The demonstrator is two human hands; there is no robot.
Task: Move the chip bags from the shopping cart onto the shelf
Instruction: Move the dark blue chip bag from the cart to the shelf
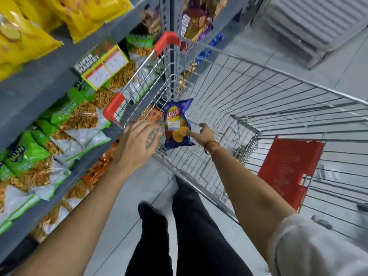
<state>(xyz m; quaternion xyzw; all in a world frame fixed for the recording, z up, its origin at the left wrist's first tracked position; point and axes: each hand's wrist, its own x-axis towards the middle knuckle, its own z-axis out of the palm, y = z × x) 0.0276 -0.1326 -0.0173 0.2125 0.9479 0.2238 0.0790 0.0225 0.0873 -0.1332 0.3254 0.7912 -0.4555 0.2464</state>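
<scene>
My right hand [205,134] pinches the blue Lay's bag [177,124]; my left hand [137,144] is spread empty. I should support its 9 o'clock edge before lifting it clear of the cart [278,92].

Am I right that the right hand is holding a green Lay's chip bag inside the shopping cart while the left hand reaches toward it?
Not quite: the Lay's chip bag is blue, not green, as the head view shows. The rest stands: the right hand holds it inside the shopping cart while the left hand, fingers spread, reaches toward it.
</scene>
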